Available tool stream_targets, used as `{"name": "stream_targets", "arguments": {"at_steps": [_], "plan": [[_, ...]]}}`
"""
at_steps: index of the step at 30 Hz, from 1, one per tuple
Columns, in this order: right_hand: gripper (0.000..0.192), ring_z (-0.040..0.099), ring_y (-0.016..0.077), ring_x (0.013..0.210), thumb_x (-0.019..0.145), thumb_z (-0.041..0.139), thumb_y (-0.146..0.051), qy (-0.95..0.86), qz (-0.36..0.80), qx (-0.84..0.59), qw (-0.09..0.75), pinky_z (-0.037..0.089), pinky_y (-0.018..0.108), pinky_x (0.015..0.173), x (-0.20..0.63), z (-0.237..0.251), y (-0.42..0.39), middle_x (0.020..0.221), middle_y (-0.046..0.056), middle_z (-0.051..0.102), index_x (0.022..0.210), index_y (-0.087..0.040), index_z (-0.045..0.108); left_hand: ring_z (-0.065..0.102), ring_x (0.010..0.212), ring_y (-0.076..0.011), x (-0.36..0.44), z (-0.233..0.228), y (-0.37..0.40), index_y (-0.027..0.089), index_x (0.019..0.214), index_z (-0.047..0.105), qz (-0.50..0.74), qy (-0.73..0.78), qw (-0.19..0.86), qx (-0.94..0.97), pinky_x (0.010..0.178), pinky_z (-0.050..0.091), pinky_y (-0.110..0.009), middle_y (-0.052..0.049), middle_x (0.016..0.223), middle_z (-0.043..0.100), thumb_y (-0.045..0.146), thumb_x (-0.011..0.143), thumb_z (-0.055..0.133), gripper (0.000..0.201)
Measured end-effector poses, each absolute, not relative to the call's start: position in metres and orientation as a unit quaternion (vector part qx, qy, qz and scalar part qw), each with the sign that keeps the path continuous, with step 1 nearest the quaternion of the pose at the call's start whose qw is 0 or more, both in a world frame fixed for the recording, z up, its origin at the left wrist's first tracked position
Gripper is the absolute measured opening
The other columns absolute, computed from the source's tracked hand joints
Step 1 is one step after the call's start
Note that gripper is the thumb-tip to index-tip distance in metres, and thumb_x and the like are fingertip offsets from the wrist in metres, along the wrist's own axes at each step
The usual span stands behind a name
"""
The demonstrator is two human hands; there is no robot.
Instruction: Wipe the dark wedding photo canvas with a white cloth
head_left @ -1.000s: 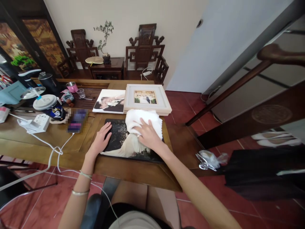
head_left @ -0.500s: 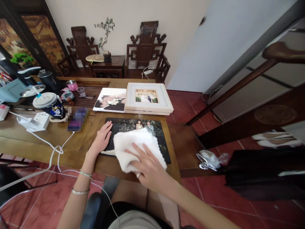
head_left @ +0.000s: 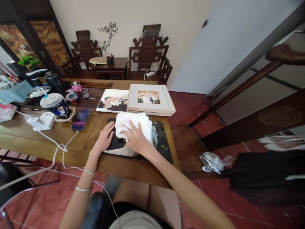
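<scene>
White cloth [head_left: 133,124] under flat right fingers [head_left: 132,132] | left hand [head_left: 105,138] flat on photo panel [head_left: 162,143]

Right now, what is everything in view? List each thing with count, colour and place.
white cloth: 1, white, on the dark photo print, under the right hand
dark photo print: 1, dark, flat on the table's near edge
framed photo: 1, pale frame, behind the print
canvas photo: 1, left of the frame
table: 1, brown wood
lidded cup: 1, dark with white lid, table left
power strip: 1, white, beside the cup
phone: 1, on a white cable
carved chairs: 2, dark wood, at the wall
left hand: flat on the print's left edge
right hand: pressing the cloth
</scene>
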State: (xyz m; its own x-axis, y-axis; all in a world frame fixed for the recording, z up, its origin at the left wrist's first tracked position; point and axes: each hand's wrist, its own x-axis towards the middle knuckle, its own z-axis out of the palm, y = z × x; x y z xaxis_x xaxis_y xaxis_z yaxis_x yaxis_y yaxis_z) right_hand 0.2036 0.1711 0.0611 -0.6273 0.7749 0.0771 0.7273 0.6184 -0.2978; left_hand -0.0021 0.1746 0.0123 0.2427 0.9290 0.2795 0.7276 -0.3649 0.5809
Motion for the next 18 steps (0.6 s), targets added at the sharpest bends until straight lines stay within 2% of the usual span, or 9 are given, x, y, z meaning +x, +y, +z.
{"name": "stream_targets", "arguments": {"at_steps": [4,9,12,18], "plan": [[0.044,0.013,0.0382,0.145,0.074,0.049,-0.004,-0.909,0.142,-0.377,0.105,0.008,0.07,0.112,0.228,0.057,0.103,0.152,0.003,0.039,0.109,-0.022,0.068,0.033,0.142,-0.0232,-0.002,0.011,0.174,0.018,0.138,0.048,0.303,0.536,0.173,0.769,0.116,0.028,-0.048,-0.013,0.15,0.042,0.029,0.097,0.035,0.044],[0.04,0.017,0.0318,0.145,0.066,0.046,0.0,-0.92,0.151,-0.336,0.137,0.01,0.064,0.115,0.266,0.052,0.074,0.149,0.002,0.044,0.091,-0.02,0.069,0.032,0.143,-0.0231,-0.002,0.01,0.173,0.018,0.138,0.048,0.301,0.537,0.179,0.767,0.116,0.027,-0.048,-0.012,0.151,0.041,0.028,0.098,0.034,0.044],[0.039,0.022,0.0329,0.144,0.07,0.044,0.0,-0.9,0.116,-0.391,0.156,0.015,0.065,0.114,0.287,0.048,0.098,0.145,0.006,0.048,0.094,-0.018,0.069,0.032,0.143,-0.023,-0.002,0.01,0.173,0.017,0.138,0.048,0.3,0.541,0.181,0.764,0.116,0.027,-0.048,-0.012,0.151,0.041,0.028,0.098,0.034,0.044],[0.038,0.024,0.0456,0.139,0.082,0.046,-0.006,-0.844,0.042,-0.519,0.133,0.019,0.077,0.103,0.273,0.048,0.149,0.143,0.017,0.048,0.114,-0.011,0.065,0.035,0.141,-0.0239,0.001,0.018,0.17,0.017,0.138,0.048,0.315,0.54,0.178,0.76,0.115,0.029,-0.047,-0.013,0.15,0.041,0.032,0.098,0.036,0.045]]}}
